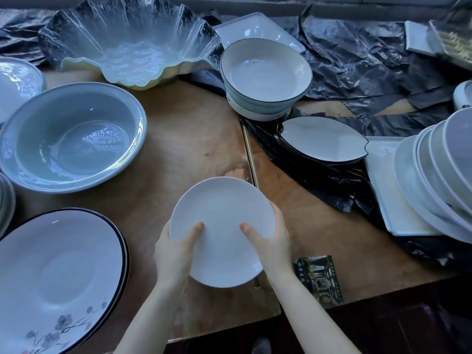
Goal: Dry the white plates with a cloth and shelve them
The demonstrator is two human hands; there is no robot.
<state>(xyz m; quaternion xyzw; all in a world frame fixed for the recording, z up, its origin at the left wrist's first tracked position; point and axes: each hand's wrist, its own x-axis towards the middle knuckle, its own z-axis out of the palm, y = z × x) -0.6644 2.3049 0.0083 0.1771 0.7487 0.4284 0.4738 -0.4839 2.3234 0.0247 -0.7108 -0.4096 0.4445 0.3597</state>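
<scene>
Fingers (196, 229) of both hands pinch the white plate (222, 215) — thumbs on top — above the table (178, 139).

The small round plate (224, 226) is plain white. The big flower plate (58, 277) has a dark rim.

The wooden table (184, 139) has its one open stretch in the middle, running from the near edge up toward the wavy glass bowl (130, 44) at the far edge, and the left hand (176, 254) and right hand (273, 241) hold a white plate (222, 226) over the near part of it. Along the left edge the way is closed by the grey-blue bowl (71, 136) and, nearer, the flower-painted plates (58, 272). To the right stand the stacked dark-rimmed bowls (265, 77), the leaf-shaped dish (324, 139) on crumpled black plastic (357, 67), and the leaning pile of white plates (439, 175) at the right edge, with only narrow gaps between them.
</scene>
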